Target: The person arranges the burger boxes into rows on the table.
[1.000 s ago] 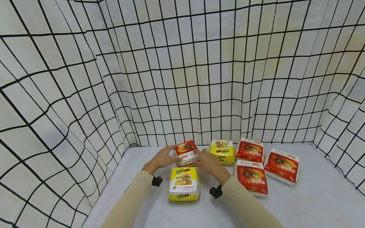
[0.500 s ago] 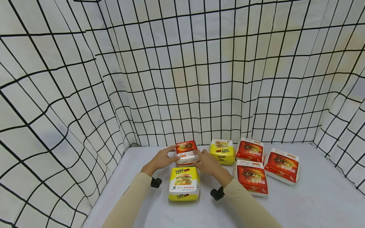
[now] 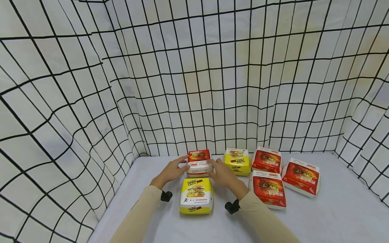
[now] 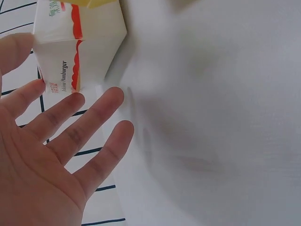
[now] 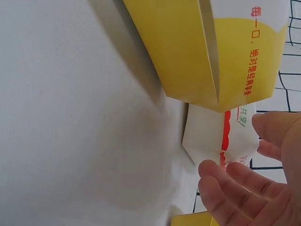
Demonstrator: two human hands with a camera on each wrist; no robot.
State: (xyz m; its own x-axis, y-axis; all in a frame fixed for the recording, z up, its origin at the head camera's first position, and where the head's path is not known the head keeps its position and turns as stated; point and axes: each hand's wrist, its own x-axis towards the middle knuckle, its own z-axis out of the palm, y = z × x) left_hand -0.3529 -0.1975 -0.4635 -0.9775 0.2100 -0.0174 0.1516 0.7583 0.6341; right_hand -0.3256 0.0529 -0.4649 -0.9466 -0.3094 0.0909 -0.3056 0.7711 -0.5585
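A red-and-white hamburger box (image 3: 199,163) sits at the back of the table, its printed lid facing up. My left hand (image 3: 171,171) is at its left side; in the left wrist view the fingers (image 4: 94,120) are spread and fairly straight, with thumb and index finger right at the box's edge. On the other side is my right hand (image 3: 224,172), thumb and fingertips close to the box's right edge and the fingers (image 5: 235,188) loosely bent. Just in front stands a yellow-and-white hamburger box (image 3: 196,196), between the two forearms.
Right of my right hand stands another yellow box (image 3: 237,162). Further right are three red hamburger boxes, one at the back (image 3: 266,160), one in front (image 3: 268,189) and one at the far right (image 3: 301,177). White walls with a black grid (image 3: 194,84) enclose the table.
The red-and-white box has turned slightly and now sits squarer behind the yellow box. Both hands have eased back a little from its top, with the left fingers looser.
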